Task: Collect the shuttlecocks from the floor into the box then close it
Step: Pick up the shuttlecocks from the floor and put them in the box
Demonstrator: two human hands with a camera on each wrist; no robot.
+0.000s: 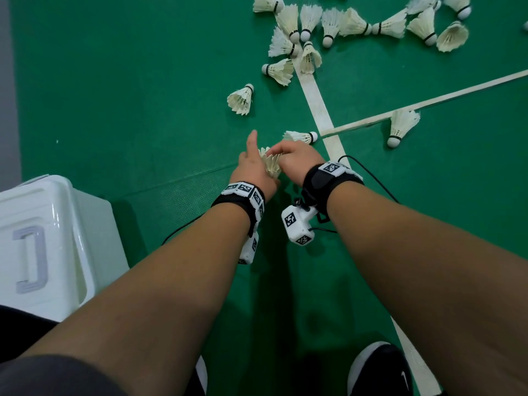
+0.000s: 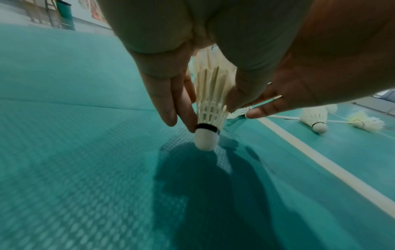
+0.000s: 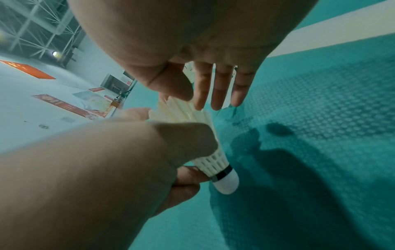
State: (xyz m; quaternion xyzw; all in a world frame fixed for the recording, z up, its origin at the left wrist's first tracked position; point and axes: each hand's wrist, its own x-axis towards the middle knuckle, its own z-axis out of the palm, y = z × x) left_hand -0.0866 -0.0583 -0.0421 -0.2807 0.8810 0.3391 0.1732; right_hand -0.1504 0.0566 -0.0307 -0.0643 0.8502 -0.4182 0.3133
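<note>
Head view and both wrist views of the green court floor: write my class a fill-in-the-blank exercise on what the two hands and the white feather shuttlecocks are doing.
1. The white feather shuttlecock held in the left hand points its cork tip ____.
2. The white plastic box stands to the person's ____.
3. The right hand touches the held shuttlecock's ____ end.
4. The green court floor is crossed by ____ lines.

Missing words: down; left; feather; white
</note>
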